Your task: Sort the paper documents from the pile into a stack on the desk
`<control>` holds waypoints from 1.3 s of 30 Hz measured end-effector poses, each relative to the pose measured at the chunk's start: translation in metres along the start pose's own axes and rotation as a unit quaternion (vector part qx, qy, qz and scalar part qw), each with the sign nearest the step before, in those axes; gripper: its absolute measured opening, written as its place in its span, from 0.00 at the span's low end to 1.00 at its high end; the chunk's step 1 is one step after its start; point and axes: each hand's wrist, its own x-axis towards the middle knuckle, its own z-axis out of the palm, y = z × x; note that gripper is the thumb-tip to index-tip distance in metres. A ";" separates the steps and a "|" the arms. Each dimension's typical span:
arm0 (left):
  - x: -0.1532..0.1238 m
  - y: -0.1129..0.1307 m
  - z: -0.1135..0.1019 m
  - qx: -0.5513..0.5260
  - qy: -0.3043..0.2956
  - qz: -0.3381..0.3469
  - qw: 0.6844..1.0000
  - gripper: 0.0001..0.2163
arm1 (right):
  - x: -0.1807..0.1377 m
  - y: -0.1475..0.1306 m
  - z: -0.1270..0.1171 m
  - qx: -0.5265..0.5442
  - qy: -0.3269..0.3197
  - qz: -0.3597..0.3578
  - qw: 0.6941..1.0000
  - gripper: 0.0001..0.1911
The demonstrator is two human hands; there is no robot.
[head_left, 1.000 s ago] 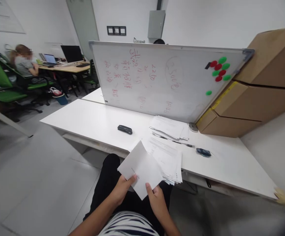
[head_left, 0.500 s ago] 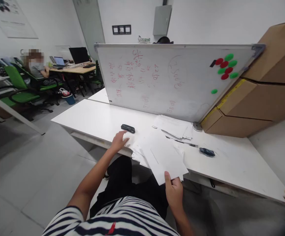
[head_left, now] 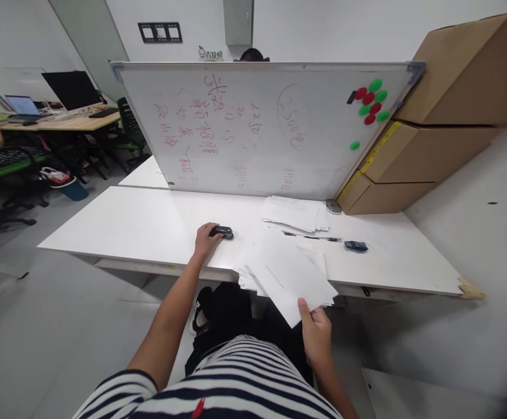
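Observation:
My left hand (head_left: 205, 237) reaches out over the white table (head_left: 139, 224) and closes on a small black stapler (head_left: 222, 233) lying there. Near the table's front edge my right hand (head_left: 316, 333) pinches the lower corner of a sheaf of white paper (head_left: 288, 273). That sheaf lies partly on a stack of sheets that overhangs the edge. A second pile of papers (head_left: 294, 213) rests further back by the whiteboard.
A whiteboard (head_left: 257, 128) with red writing and coloured magnets stands along the table's back. Cardboard boxes (head_left: 445, 116) are stacked at the right. A small dark object (head_left: 355, 246) and a pen lie right of the papers. Desks, screens and green chairs stand at far left.
My left hand has let go of the paper, reached forward across the table and closed on the stapler. The right hand keeps the sheets, now lying over the table's edge.

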 end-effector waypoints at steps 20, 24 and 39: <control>-0.039 0.009 -0.023 -0.191 -0.084 -0.004 0.978 0.17 | -0.004 -0.012 0.070 0.008 -0.116 -0.017 0.993 0.24; -0.051 0.012 -0.026 -0.214 -0.068 -0.025 0.974 0.18 | 0.000 -0.015 0.068 -0.027 -0.142 -0.009 0.989 0.25; -0.048 0.017 -0.025 -0.175 -0.065 -0.009 0.982 0.17 | 0.002 -0.020 0.047 -0.017 -0.127 0.039 0.991 0.29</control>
